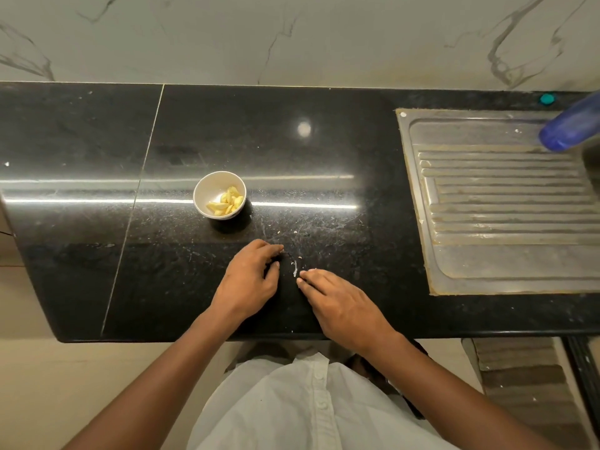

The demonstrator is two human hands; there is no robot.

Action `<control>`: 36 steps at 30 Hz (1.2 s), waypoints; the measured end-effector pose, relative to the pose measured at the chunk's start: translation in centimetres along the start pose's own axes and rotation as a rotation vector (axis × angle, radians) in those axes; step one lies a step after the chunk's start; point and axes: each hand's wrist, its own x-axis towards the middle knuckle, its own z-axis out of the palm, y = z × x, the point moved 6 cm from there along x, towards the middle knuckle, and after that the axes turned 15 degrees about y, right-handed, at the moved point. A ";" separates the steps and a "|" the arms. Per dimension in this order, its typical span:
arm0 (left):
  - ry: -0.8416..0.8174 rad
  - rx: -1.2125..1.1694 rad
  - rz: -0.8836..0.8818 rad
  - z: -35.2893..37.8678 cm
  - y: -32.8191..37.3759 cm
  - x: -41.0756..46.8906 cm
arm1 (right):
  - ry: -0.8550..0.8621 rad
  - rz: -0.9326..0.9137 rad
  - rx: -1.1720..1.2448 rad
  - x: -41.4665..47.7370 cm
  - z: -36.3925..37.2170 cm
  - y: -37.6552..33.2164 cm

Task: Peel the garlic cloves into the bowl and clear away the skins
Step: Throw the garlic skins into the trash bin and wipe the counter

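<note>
A small white bowl stands on the black counter and holds several peeled yellow garlic cloves. Nearer to me, a few tiny pale skin scraps lie between my hands. My left hand rests on the counter just left of the scraps, loosely cupped, with its fingertips on the surface; nothing shows inside it. My right hand lies flat to the right, its straight fingertips touching the counter beside the scraps. No unpeeled cloves are visible.
A steel sink drainboard is set into the counter at the right, with a blue bottle over its far corner. A marble wall runs behind. The counter's front edge is just below my wrists.
</note>
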 end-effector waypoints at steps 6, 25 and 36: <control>-0.172 0.097 0.099 1.7 1.3 -0.7 | 0.029 0.017 -0.022 0.1 -0.7 0.2; -0.028 0.007 0.033 1.4 1.6 0.5 | 0.214 0.826 0.419 2.4 -3.4 6.3; -0.051 0.056 0.090 2.6 2.0 1.1 | -0.005 0.294 0.161 4.0 -2.3 2.7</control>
